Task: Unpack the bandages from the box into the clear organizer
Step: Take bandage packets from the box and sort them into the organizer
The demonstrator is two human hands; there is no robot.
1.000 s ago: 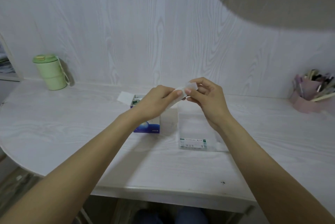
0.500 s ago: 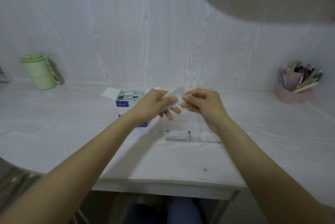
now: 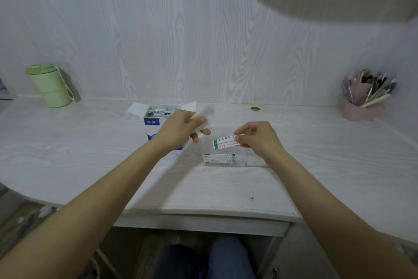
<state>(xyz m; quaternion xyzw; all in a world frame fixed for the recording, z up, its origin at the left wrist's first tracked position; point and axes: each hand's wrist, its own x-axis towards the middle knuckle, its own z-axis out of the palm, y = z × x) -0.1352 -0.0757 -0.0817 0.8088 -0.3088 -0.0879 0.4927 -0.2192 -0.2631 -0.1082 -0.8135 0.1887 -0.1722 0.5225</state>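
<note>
Right grip (image 3: pixel 256 137) around flat paper bandage (image 3: pixel 225 143)

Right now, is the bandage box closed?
No, the box stands with its flaps open, and wrapped bandages show inside.

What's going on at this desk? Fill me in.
A person is moving bandages from an open box into a clear organizer on the desk. The right hand pinches one wrapped bandage just over the organizer. The left hand holds a blurred white strip beside the box. One bandage seems to lie in the organizer already.
</note>
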